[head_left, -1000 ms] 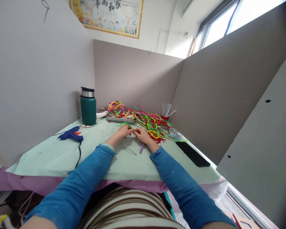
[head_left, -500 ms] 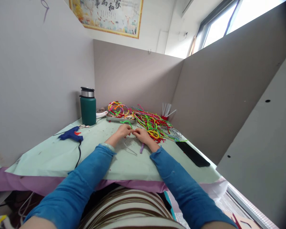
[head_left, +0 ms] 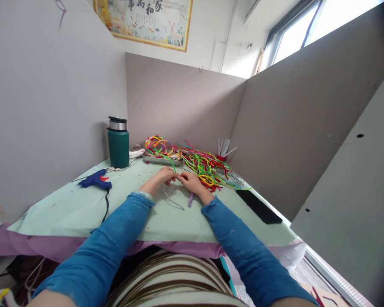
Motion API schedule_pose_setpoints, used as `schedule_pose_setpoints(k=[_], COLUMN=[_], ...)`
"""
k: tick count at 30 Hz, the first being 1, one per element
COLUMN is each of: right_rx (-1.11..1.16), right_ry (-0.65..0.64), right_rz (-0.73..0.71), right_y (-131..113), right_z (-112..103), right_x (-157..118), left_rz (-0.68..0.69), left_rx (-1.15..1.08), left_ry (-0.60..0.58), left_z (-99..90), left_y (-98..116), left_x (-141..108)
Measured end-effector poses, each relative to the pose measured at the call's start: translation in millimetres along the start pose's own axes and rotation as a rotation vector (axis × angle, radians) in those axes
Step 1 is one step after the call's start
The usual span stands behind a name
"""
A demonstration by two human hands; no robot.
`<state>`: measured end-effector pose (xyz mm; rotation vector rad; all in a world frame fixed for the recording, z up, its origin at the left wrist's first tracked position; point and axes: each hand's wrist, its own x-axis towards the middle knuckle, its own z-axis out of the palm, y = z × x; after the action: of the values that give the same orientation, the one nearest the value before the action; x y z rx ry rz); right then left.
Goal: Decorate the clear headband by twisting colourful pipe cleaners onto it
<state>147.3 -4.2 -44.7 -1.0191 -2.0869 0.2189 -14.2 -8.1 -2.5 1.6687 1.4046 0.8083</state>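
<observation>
My left hand [head_left: 166, 175] and my right hand [head_left: 189, 181] meet above the middle of the table, fingertips pinched close together. A green pipe cleaner [head_left: 173, 163] rises from between the fingertips toward the tray. From below the left hand a thin grey wire [head_left: 173, 202] curves down to the cloth; whether its upper end is held is hidden. A short purple pipe-cleaner piece [head_left: 190, 199] hangs or lies just under my right hand. What exactly sits between the right fingertips is too small to make out.
Behind the hands stand a metal tray [head_left: 162, 161] of colourful twisted pieces and a heap of pipe cleaners [head_left: 208, 164]. To the left are a blue glue gun [head_left: 96, 181] and a green bottle [head_left: 118, 147]. A black phone-like slab [head_left: 259, 207] lies right; white sticks [head_left: 224, 147] stand behind.
The green pipe cleaner's free end has swung from bending left to pointing more upright. The grey wire has shifted slightly at its upper part. Both hands stay nearly in place.
</observation>
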Motion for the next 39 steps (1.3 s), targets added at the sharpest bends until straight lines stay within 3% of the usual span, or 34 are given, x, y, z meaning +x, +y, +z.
schedule_pose_setpoints(k=[5,14,21,39], right_rx=[0.0,-0.012,0.019,0.013], right_ry=[0.007,0.077,0.092,0.128], right_rz=[-0.024,0.147,0.175,0.133], right_y=[-1,8,8,4], right_z=[0,0,-2,-2], right_x=[1,5,5,5], left_rz=[-0.036,0.251,0.513,0.433], left_rx=[-0.028,0.259,0.476,0.53], left_ry=[0.013,0.218,0.272,0.161], left_z=[0.3,2.9,4.3,2.9], left_y=[1,-9,-11,-7], left_x=[0,9,16,12])
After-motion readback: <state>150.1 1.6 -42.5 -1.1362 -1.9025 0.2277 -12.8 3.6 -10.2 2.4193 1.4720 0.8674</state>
